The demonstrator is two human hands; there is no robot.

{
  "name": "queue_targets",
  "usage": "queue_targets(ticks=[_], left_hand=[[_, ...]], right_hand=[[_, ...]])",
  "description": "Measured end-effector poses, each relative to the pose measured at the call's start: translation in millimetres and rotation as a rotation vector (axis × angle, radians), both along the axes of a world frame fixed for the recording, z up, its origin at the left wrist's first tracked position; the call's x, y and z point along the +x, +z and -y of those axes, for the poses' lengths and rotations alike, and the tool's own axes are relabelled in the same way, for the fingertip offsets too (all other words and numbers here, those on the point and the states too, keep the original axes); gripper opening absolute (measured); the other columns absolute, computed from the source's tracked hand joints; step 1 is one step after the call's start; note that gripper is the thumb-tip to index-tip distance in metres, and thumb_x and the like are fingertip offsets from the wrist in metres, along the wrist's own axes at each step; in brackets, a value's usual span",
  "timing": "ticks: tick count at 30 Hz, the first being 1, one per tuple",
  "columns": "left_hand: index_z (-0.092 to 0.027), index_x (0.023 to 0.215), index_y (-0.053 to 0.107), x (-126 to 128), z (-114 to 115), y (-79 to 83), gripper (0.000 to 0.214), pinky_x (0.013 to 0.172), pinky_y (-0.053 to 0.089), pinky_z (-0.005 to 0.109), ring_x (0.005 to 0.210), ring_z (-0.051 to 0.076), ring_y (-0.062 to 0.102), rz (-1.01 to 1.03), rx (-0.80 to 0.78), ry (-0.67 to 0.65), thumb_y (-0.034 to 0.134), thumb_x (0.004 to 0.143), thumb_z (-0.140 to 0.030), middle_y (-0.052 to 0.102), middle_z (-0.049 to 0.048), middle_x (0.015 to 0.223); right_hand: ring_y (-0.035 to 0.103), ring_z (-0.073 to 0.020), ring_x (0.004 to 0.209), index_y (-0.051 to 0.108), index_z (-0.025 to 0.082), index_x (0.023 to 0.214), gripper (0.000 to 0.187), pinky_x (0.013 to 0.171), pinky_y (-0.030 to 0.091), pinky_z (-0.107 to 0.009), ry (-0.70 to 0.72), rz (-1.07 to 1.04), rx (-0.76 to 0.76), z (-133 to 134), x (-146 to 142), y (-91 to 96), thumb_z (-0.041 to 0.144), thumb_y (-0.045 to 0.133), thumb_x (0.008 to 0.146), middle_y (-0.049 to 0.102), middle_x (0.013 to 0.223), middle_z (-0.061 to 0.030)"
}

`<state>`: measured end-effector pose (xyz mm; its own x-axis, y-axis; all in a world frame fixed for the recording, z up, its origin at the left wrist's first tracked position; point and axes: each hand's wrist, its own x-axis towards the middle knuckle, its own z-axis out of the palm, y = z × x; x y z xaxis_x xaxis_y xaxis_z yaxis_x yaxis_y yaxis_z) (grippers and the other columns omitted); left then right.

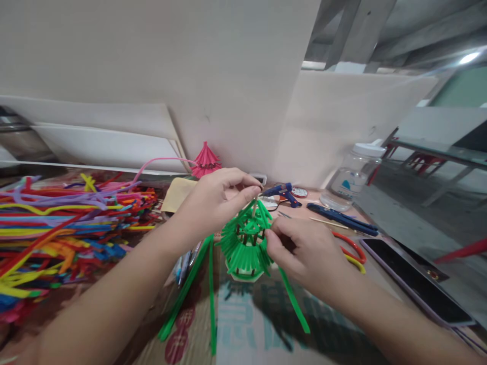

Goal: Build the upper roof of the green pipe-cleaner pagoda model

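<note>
A small tiered pagoda (249, 258) made of green pipe cleaners stands upright on the cardboard, with a light base and dark posts under its roofs. At its peak, my left hand (224, 195) pinches the tip, where a thin stick shows. My right hand (300, 248) is closed at the pagoda's right side, with fingertips against the green roof; its curled fingers partly hide that side. Loose green pipe cleaners (212, 299) lie at the front left, and another green pipe cleaner (294, 300) extends from below my right hand.
Many coloured pipe cleaners (76, 218) are heaped at left. Behind stands a pink pagoda (206, 161). A blue glue gun (283, 192), clear jar (346, 180), dark blue pliers-like tool (342, 219), orange-and-yellow handles (353, 251) and phone (416, 281) lie at right.
</note>
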<state>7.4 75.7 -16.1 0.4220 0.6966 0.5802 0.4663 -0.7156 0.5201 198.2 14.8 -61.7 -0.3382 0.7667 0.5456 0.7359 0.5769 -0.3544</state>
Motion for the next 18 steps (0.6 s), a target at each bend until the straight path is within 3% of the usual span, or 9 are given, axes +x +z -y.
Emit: queue_targets(ticks=[7,18], left_hand=[[-0.018,0.094,0.076,0.1,0.9,0.4,0.019,0.079,0.051,0.025,0.083,0.017,0.067,-0.002,-0.021,0.023,0.062,0.093,-0.03,0.076,0.0015,0.089],[-0.02,0.093,0.077,0.5,2.6,2.0,0.019,0.074,0.051,0.023,0.078,0.016,0.065,-0.022,0.002,0.064,0.062,0.091,-0.032,0.075,-0.0004,0.084]], right_hand=[[0.036,-0.0084,0.052,0.042,0.019,0.064,0.031,0.054,0.022,-0.027,0.009,-0.003,-0.053,-1.1,-2.4,-0.9,0.024,0.052,0.093,0.044,0.057,0.0055],[0.036,-0.0088,0.053,0.043,0.019,0.065,0.03,0.057,0.021,-0.029,-0.051,-0.053,-0.075,-0.7,-5.0,-4.7,0.025,0.051,0.093,0.042,0.057,0.0054]])
